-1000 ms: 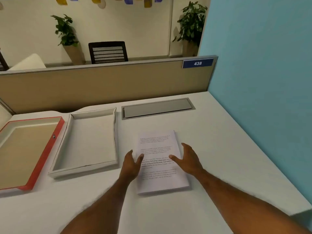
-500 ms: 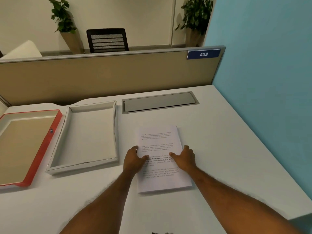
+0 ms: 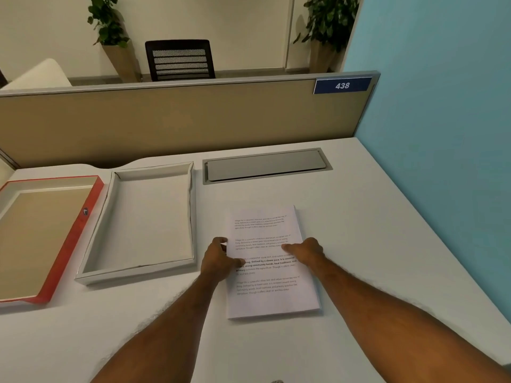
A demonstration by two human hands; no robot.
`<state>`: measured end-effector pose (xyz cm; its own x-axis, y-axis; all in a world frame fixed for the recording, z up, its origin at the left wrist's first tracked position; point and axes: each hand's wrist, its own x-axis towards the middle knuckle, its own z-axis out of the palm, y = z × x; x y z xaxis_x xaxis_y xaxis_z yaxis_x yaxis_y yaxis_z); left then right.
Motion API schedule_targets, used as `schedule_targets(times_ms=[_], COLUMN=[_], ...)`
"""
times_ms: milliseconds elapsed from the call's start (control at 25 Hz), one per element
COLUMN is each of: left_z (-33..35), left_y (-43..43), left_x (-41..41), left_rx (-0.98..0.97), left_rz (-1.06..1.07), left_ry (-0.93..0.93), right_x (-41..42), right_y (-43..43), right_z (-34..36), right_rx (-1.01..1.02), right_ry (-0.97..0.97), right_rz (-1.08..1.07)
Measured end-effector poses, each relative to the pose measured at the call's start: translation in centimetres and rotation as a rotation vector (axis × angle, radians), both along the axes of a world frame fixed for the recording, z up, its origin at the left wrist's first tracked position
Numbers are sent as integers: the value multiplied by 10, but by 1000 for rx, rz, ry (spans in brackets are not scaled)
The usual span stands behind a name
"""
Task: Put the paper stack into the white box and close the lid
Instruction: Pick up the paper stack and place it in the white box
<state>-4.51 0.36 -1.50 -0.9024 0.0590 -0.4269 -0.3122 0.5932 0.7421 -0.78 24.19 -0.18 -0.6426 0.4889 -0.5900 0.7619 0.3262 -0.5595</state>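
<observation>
1. While both forearms reach in from the near edge, the paper stack (image 3: 265,261) lies flat on the white desk (image 3: 373,244), printed side up.
2. The left hand (image 3: 218,258) grips the stack's left edge, thumb on the top sheet and fingers curled at the side; whether they have got under the sheets is hard to tell.
3. The right hand (image 3: 305,251) clasps the right edge, thumb lying on the page.
4. The white box (image 3: 96,250) sits open and empty just left of the stack, apart from it.
5. The red-rimmed lid (image 3: 74,239) lies upturned beside the box, at the far left.
6. A grey cable hatch (image 3: 265,165) is set into the desk behind the stack.
</observation>
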Motion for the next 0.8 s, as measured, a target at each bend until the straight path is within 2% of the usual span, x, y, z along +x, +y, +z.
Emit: schedule_targets(times_ms=[80, 160, 280, 440, 600, 800], left_z=[0, -1, -2, 1, 0, 8], left_y=[0, 0, -1, 1, 1, 2], left_x=[0, 1, 1, 4, 5, 4], left_rx=[-5, -9, -8, 4, 26, 99], left_rz=[3, 6, 5, 23, 22, -16], left_ry=[-1, 9, 16, 12, -16, -11], right_x=[0, 4, 5, 4, 8, 32], right_y=[-6, -14, -15, -3, -2, -15], right_z=[1, 0, -3, -6, 0, 25], right_rx=[63, 104, -40, -217, -271, -226], right_ry=[-32, 29, 185, 232, 303, 575], right_rz=[-12, -57, -163, -250, -219, -30])
